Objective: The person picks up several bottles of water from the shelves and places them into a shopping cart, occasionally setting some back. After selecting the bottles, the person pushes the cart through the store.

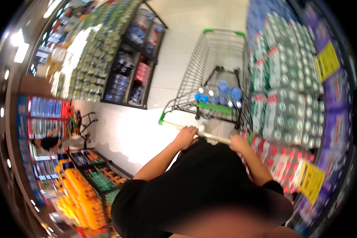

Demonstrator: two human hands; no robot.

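Observation:
A wire shopping cart (194,63) with green corner pieces stands in front of me. My left hand (186,137) is closed around its pale handlebar (214,137) near the middle. Farther right, my right hand (238,142) grips the same bar close to its end. Several bottles with blue caps (201,97) and blue-tinted bottles (223,88) sit in the cart at the end nearest me, by a green panel (214,108). The fingers of my right hand are partly hidden behind the bar.
Shrink-wrapped packs of bottles (285,71) and red-capped packs (275,154) are stacked close along the cart's right side. A black shelf display (133,63) stands left. Yellow-orange bottles (81,194) are at lower left. Another person (49,142) stands farther off at left.

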